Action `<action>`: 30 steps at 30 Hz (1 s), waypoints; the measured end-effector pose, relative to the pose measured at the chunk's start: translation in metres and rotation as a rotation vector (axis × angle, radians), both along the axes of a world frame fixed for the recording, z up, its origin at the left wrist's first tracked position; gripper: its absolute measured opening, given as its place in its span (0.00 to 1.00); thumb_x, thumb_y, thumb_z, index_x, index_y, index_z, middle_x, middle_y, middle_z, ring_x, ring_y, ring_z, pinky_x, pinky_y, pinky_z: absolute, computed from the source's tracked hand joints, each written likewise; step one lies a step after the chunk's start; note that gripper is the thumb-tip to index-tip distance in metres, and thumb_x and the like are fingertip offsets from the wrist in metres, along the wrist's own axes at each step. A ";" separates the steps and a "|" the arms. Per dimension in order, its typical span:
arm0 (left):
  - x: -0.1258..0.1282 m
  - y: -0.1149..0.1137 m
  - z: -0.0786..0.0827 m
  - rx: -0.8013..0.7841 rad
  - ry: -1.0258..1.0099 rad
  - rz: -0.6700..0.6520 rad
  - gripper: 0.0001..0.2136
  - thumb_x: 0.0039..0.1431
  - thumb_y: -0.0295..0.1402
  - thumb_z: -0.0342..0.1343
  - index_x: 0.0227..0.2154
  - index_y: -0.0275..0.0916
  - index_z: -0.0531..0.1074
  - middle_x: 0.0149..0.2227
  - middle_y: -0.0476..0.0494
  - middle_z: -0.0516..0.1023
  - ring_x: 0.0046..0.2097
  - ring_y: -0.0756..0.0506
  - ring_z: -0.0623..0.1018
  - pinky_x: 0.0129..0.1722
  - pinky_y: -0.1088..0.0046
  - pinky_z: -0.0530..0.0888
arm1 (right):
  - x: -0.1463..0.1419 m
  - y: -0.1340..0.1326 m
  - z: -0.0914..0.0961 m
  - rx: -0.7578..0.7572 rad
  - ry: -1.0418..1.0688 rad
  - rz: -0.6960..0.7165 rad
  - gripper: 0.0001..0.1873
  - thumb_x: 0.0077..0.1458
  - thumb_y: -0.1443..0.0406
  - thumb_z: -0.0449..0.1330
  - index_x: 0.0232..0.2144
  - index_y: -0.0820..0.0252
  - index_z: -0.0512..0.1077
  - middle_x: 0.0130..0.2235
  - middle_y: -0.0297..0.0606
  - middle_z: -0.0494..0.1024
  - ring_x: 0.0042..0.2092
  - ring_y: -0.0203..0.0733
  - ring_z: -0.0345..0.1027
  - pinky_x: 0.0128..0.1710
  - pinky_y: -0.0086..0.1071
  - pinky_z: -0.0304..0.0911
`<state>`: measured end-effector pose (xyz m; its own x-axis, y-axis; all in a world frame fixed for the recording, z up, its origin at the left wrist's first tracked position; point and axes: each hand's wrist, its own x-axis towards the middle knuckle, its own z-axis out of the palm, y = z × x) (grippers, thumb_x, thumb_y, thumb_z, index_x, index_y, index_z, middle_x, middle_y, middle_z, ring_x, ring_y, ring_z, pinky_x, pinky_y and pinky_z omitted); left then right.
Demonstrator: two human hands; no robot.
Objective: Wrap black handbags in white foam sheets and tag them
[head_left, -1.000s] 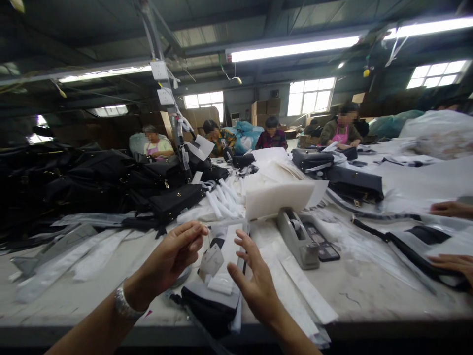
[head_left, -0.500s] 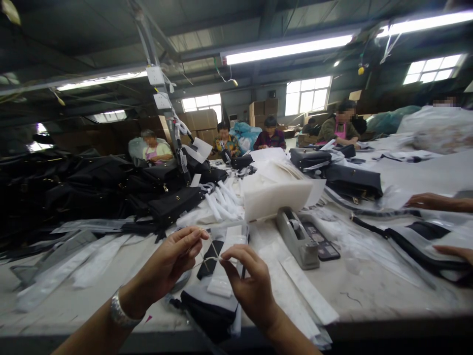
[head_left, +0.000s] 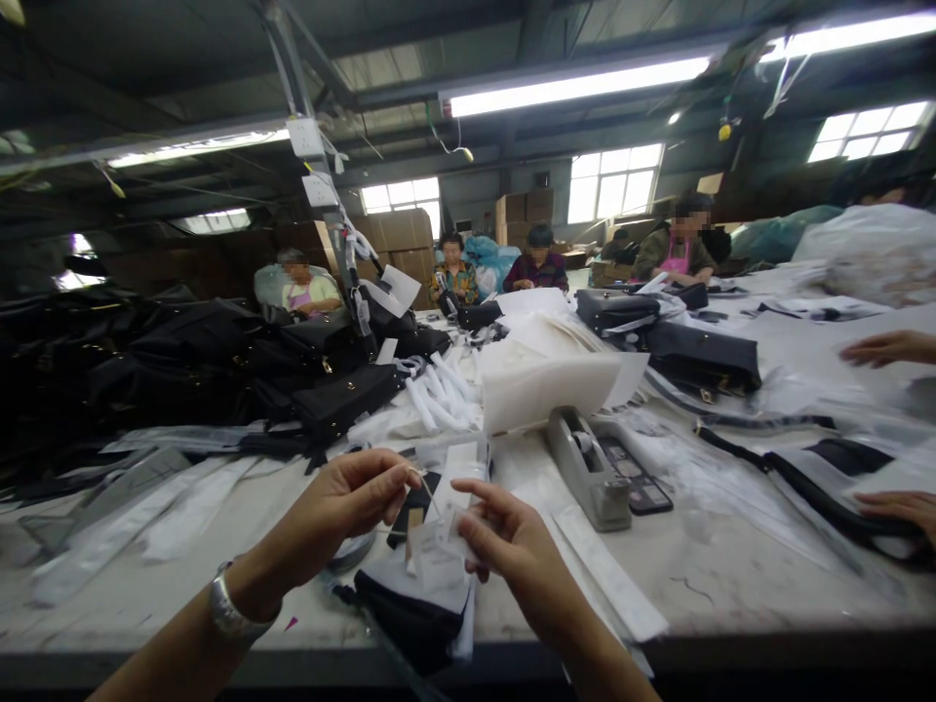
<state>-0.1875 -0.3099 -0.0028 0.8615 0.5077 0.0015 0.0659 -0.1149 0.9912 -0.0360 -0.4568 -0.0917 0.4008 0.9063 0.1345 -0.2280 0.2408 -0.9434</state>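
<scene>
My left hand (head_left: 370, 495), with a silver bracelet at its wrist, pinches a thin pale string (head_left: 431, 490) between thumb and fingertips. Below the string hang white translucent tags (head_left: 437, 554), with a small brown tag (head_left: 414, 526) beside them. My right hand (head_left: 504, 536) holds the edge of the white tags between its thumb and fingers. Underneath both hands a black bag (head_left: 416, 609) lies at the table's front edge, partly covered by white wrapping. A white strip (head_left: 462, 466) lies just behind the tags.
A grey tape dispenser (head_left: 592, 478) stands right of my hands, against a phone (head_left: 642, 478). White sheets (head_left: 552, 385) are stacked behind. Black bags (head_left: 351, 400) pile up on the left. A co-worker's hands (head_left: 896, 505) reach in from the right over another bag. Several people sit beyond.
The white tags and the brown tag now show below the string. My right hand has shifted from the string to the tags. The co-worker's upper hand at right has moved up and right.
</scene>
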 end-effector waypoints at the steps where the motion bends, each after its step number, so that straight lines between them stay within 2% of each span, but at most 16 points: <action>1: 0.001 -0.001 0.000 -0.014 0.004 -0.007 0.16 0.59 0.47 0.61 0.34 0.36 0.75 0.21 0.53 0.64 0.21 0.57 0.56 0.19 0.80 0.48 | 0.002 0.002 -0.002 -0.019 0.074 0.061 0.24 0.59 0.54 0.63 0.55 0.56 0.71 0.29 0.31 0.73 0.24 0.32 0.67 0.21 0.25 0.63; 3: 0.004 -0.003 -0.001 -0.047 0.000 -0.018 0.17 0.59 0.47 0.61 0.34 0.36 0.75 0.20 0.54 0.64 0.20 0.57 0.54 0.18 0.80 0.46 | 0.004 0.005 -0.007 -0.035 0.065 0.065 0.28 0.61 0.50 0.59 0.57 0.57 0.68 0.35 0.37 0.77 0.28 0.37 0.72 0.25 0.29 0.69; 5: 0.008 -0.005 -0.001 -0.091 -0.020 -0.010 0.16 0.59 0.47 0.61 0.34 0.36 0.75 0.20 0.55 0.62 0.20 0.58 0.53 0.17 0.80 0.45 | 0.004 0.005 -0.012 -0.002 -0.146 -0.082 0.28 0.63 0.49 0.56 0.59 0.56 0.68 0.49 0.46 0.77 0.43 0.46 0.76 0.41 0.40 0.75; 7: 0.011 -0.007 0.001 -0.129 -0.047 0.007 0.15 0.60 0.46 0.61 0.35 0.36 0.75 0.19 0.56 0.60 0.19 0.58 0.52 0.17 0.81 0.45 | 0.001 0.004 -0.015 0.091 -0.432 -0.263 0.28 0.63 0.50 0.57 0.60 0.54 0.66 0.61 0.47 0.69 0.60 0.53 0.65 0.60 0.48 0.64; 9: 0.014 -0.008 0.003 -0.153 -0.070 0.018 0.15 0.60 0.45 0.62 0.36 0.36 0.75 0.19 0.57 0.59 0.19 0.58 0.52 0.17 0.81 0.46 | -0.005 0.003 -0.015 0.199 -0.644 -0.338 0.33 0.61 0.51 0.60 0.64 0.53 0.62 0.66 0.45 0.63 0.67 0.55 0.53 0.67 0.50 0.51; 12: 0.019 -0.008 0.008 -0.171 -0.094 0.020 0.15 0.59 0.44 0.63 0.36 0.36 0.76 0.19 0.57 0.59 0.18 0.59 0.52 0.16 0.82 0.47 | -0.013 0.007 -0.011 0.264 -0.762 -0.328 0.41 0.56 0.54 0.65 0.67 0.55 0.57 0.67 0.47 0.60 0.68 0.55 0.52 0.68 0.49 0.51; 16: 0.022 -0.007 0.011 -0.213 -0.114 0.023 0.14 0.57 0.43 0.64 0.35 0.36 0.76 0.20 0.57 0.59 0.18 0.59 0.52 0.16 0.84 0.48 | -0.018 0.019 -0.004 0.272 -0.759 -0.326 0.34 0.58 0.67 0.63 0.65 0.55 0.60 0.65 0.45 0.64 0.67 0.51 0.55 0.67 0.47 0.55; 18: 0.023 -0.006 0.010 -0.240 -0.119 0.019 0.13 0.58 0.42 0.64 0.35 0.37 0.76 0.20 0.58 0.58 0.18 0.60 0.51 0.16 0.84 0.49 | -0.020 0.023 -0.002 0.307 -0.731 -0.318 0.30 0.59 0.69 0.60 0.63 0.55 0.64 0.64 0.44 0.66 0.66 0.49 0.58 0.66 0.45 0.56; 24: 0.025 -0.004 0.008 -0.283 -0.134 -0.009 0.10 0.62 0.39 0.61 0.35 0.36 0.76 0.19 0.58 0.57 0.17 0.60 0.49 0.15 0.85 0.49 | -0.022 0.032 0.000 0.308 -0.566 -0.298 0.23 0.60 0.70 0.58 0.58 0.55 0.69 0.58 0.41 0.73 0.61 0.45 0.66 0.63 0.39 0.61; 30: 0.025 -0.005 0.012 -0.334 -0.098 -0.015 0.09 0.61 0.39 0.62 0.35 0.36 0.76 0.21 0.58 0.60 0.17 0.61 0.49 0.14 0.86 0.48 | -0.017 0.032 0.000 0.326 -0.488 -0.216 0.24 0.60 0.70 0.58 0.58 0.53 0.70 0.58 0.38 0.74 0.61 0.45 0.66 0.63 0.39 0.60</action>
<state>-0.1627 -0.3146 0.0093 0.8729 0.4814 -0.0790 -0.0311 0.2164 0.9758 -0.0528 -0.4247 -0.0913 0.3930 0.6934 0.6039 0.2961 0.5264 -0.7970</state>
